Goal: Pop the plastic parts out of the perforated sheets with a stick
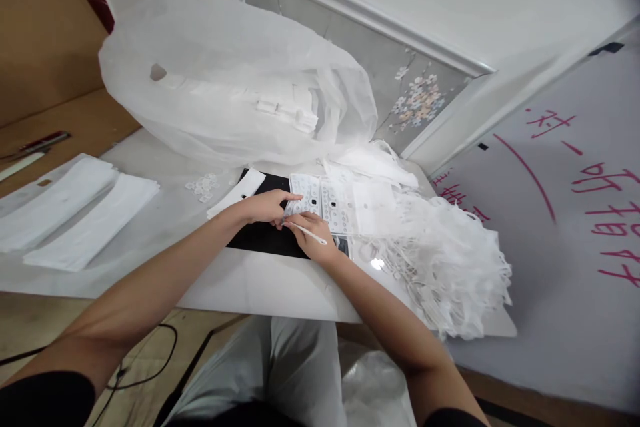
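A printed white sheet [301,188] with rows of small round figures and a dark hole lies on the black mat [265,240]. At its left edge is my left hand [267,207], index finger stretched over the sheet and the other fingers curled in; what the thumb side grips is partly hidden. Close beside it, my right hand [316,235] rests low on the sheet with a slim white stick tool [311,232] in its fingers. The tool's holed end points toward me; its tip is hidden by the hands. A second printed sheet [336,203] adjoins on the right.
White folded strips [93,223] lie in stacks at left. Small clear pieces [203,187] sit left of the mat, near a white strip [237,193]. A large translucent bag [215,40] stands behind. Tangled white strips [450,260] heap at right beside a whiteboard [560,247].
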The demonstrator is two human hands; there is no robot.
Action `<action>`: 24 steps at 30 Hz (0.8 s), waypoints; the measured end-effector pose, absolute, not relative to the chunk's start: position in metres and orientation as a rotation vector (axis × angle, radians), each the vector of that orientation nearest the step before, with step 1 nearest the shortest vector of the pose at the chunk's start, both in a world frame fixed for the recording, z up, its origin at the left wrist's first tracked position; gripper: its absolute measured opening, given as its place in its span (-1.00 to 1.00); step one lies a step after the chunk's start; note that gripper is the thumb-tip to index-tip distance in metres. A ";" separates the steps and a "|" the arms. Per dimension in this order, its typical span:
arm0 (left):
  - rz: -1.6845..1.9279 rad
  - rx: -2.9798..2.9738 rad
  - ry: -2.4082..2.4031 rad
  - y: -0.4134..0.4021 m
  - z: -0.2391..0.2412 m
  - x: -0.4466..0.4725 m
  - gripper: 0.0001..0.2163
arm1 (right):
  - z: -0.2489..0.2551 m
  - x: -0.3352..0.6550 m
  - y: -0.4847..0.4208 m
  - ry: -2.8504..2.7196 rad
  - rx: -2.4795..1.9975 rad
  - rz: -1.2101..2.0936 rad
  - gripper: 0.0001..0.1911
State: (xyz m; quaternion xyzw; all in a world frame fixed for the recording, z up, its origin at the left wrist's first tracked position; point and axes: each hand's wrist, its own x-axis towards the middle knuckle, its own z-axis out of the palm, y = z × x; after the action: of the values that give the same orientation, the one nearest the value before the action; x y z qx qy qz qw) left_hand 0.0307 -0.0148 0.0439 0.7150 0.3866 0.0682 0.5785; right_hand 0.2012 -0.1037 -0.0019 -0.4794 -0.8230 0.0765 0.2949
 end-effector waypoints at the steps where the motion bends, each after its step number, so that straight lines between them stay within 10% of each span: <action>1: 0.174 1.704 0.909 -0.015 0.044 0.031 -0.10 | -0.002 0.201 -0.104 -2.180 -1.290 0.205 -0.69; 24: 0.274 1.731 0.881 -0.013 0.041 0.034 0.03 | 0.004 0.201 -0.100 -1.654 -1.318 0.685 -0.61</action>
State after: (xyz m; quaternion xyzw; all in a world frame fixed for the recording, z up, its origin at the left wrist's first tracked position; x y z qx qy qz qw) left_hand 0.0342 -0.0130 0.0407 0.7331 0.3732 0.1161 0.5565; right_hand 0.2009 -0.1001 0.0042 -0.5315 -0.6670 0.2762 0.4431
